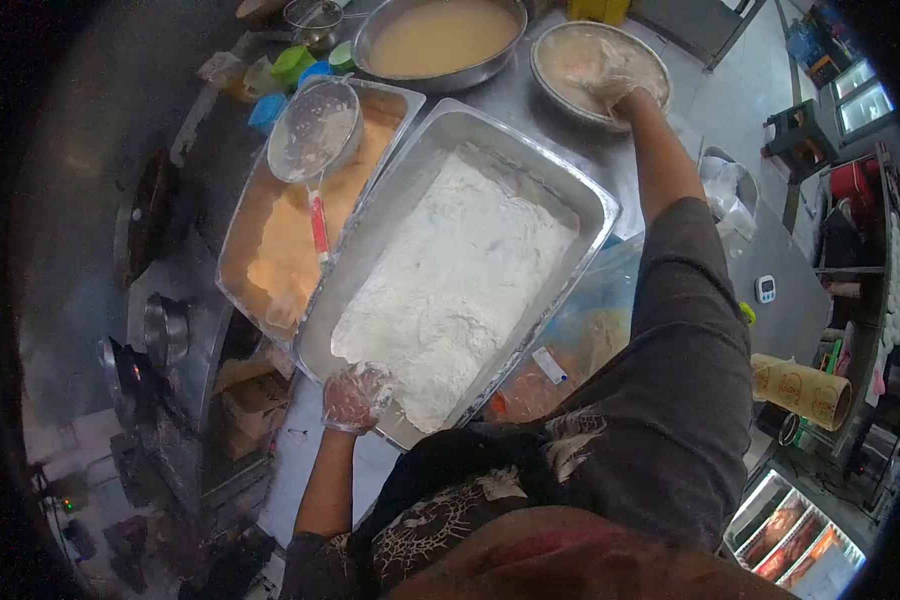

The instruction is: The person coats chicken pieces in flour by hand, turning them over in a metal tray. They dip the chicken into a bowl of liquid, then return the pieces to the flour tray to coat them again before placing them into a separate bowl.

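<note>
My left hand [356, 398], in a clear plastic glove dusted with white, is at the near left corner of a deep metal tray [597, 215]. Its fingers look loosely apart, with nothing visible in them. White flour [450, 270] covers much of the tray's bottom. My right hand [618, 86], gloved too, reaches into a round metal bowl [660, 62] of pale, wet, lumpy food [575, 58]. What its fingers hold, if anything, is hard to make out. A second tray [232, 262] holds orange-tinted powder [295, 240]. A round sieve [315, 130] with a red handle lies across it.
A large bowl of cloudy liquid [440, 40] stands at the back. On the right are a white timer [765, 289], a patterned roll [802, 390] and a container with plastic bags [727, 190]. A clear plastic bag [595, 340] lies beside the flour tray.
</note>
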The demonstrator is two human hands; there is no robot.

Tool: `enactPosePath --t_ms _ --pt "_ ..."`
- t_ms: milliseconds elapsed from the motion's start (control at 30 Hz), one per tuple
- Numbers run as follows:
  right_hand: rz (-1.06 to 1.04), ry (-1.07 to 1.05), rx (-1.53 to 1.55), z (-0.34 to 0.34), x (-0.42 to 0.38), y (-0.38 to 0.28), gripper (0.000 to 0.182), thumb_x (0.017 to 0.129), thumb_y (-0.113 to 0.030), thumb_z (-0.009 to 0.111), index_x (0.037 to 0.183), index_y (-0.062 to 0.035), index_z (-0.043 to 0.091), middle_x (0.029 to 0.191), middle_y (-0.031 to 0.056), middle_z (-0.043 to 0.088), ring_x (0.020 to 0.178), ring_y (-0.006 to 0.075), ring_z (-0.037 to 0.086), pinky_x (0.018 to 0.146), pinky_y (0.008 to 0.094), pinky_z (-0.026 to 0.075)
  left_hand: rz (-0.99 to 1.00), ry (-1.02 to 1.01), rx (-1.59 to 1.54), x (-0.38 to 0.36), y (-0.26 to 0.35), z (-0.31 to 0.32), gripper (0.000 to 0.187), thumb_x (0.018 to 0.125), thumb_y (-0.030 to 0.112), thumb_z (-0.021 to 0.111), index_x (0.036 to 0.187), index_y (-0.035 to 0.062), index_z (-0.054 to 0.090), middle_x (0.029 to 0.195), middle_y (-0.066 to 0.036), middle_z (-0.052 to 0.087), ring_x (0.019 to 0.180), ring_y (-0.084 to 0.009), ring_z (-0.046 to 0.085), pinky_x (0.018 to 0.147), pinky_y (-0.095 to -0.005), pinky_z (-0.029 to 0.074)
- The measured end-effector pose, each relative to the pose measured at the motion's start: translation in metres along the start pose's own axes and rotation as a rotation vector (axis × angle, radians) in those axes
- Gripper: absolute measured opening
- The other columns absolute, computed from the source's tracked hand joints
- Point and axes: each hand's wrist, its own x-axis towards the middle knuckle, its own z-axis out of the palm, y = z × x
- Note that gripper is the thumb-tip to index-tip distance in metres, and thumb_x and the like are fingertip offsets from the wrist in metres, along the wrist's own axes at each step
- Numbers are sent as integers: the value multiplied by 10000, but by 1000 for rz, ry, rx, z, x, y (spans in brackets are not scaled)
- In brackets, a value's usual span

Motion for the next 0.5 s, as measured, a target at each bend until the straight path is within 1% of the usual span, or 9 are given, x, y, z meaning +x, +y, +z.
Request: enactPosePath --t_ms 67,133,267,367,467,500 --pt "-13 -107 -30 7 7 6 612 824 -532 550 1263 -105 560 1289 182 533 1172 311 515 1002 439 371 -27 15 36 0 7 -9 377 786 429 596 1074 199 676 1087 -55 640 986 -272 593 866 -442 452" --pt "-13 -157 -44 10 10 8 609 825 -535 550 1253 -102 568 1273 182 544 1152 308 529 989 436 381 30 7 57 0 1 -1 384 781 431 596 1073 196 676 1082 -56 643 987 -274 593 860 -439 457" --pt "-17 -180 -23 14 26 11 604 827 -541 550 1233 -95 585 1240 183 567 1112 304 555 963 430 400 92 54 59 -1 0 -1 386 767 418 600 1065 186 677 1078 -62 645 992 -280 592 857 -430 464" --pt "-21 -171 49 16 49 10 601 829 -545 550 1218 -89 597 1216 184 584 1082 301 576 943 425 415 -38 -44 46 5 10 -15 380 759 402 608 1061 183 679 1083 -66 645 995 -279 592 865 -421 465" --pt "-11 -190 125 23 65 3 599 830 -550 550 1203 -84 609 1191 185 601 1052 297 596 924 421 429 -1 -36 -3 2 2 -2 401 760 400 602 1086 174 664 1094 -79 636 1009 -286 585 885 -434 454" --pt "0 -196 143 27 67 2 599 831 -551 550 1198 -82 613 1183 186 607 1042 296 602 917 419 434 10 -30 61 -1 -2 5 411 764 405 598 1097 171 656 1104 -83 632 1017 -290 580 892 -443 447"
